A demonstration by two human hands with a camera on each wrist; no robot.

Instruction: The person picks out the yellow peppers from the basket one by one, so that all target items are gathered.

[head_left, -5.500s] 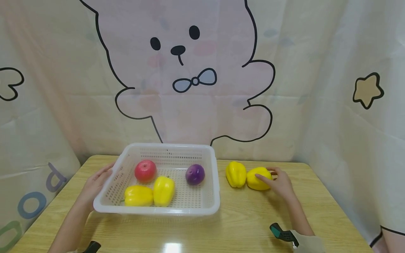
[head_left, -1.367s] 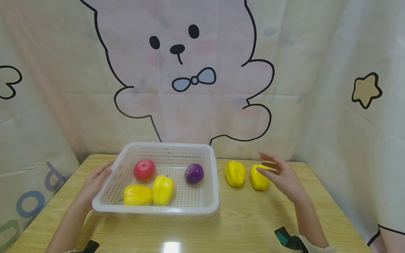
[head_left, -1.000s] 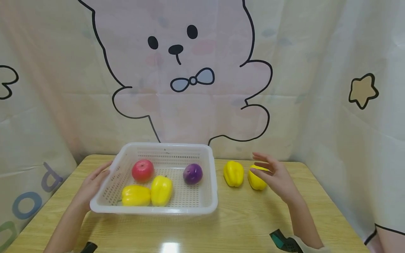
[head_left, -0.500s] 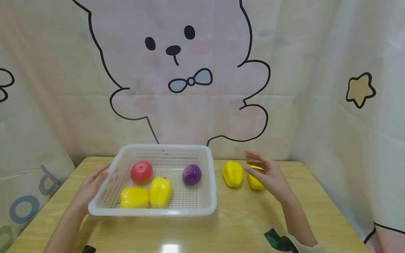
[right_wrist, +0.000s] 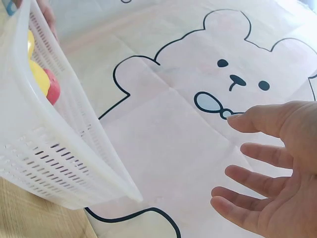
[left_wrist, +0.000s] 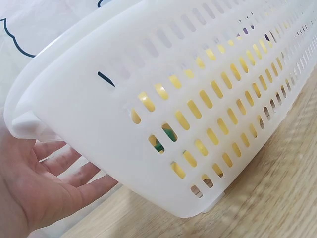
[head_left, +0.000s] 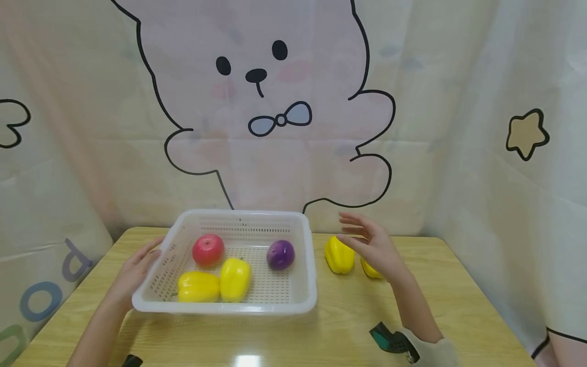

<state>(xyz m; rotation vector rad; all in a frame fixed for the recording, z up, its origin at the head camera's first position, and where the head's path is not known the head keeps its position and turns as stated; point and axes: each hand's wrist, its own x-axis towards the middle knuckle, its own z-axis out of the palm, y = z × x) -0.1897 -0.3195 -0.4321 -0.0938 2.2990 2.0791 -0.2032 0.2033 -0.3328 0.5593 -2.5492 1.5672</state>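
Observation:
A white plastic basket (head_left: 289,307) sits on the table. In it are a red apple (head_left: 208,250), two yellow bell peppers, one on its side (head_left: 199,286) and one upright (head_left: 235,280), and a round purple eggplant-like vegetable (head_left: 281,255). My left hand (head_left: 135,272) touches the basket's left end, its fingers (left_wrist: 59,161) extended below the rim in the left wrist view. My right hand (head_left: 373,250) hovers over two more yellow peppers, one nearer the basket (head_left: 339,256), one largely hidden behind the hand (head_left: 371,270). Its fingers are spread, holding nothing.
The wooden table (head_left: 348,321) ends at a back edge against a printed curtain (head_left: 275,168) with a bear drawing. Curtain also hangs along both sides. A black and teal strap (head_left: 390,339) is on the right wrist.
Earlier my right hand held the right-hand pepper; it let go, and the pepper now stands slightly apart from its neighbour. The hand then rose and moved left. My left hand stayed at the basket.

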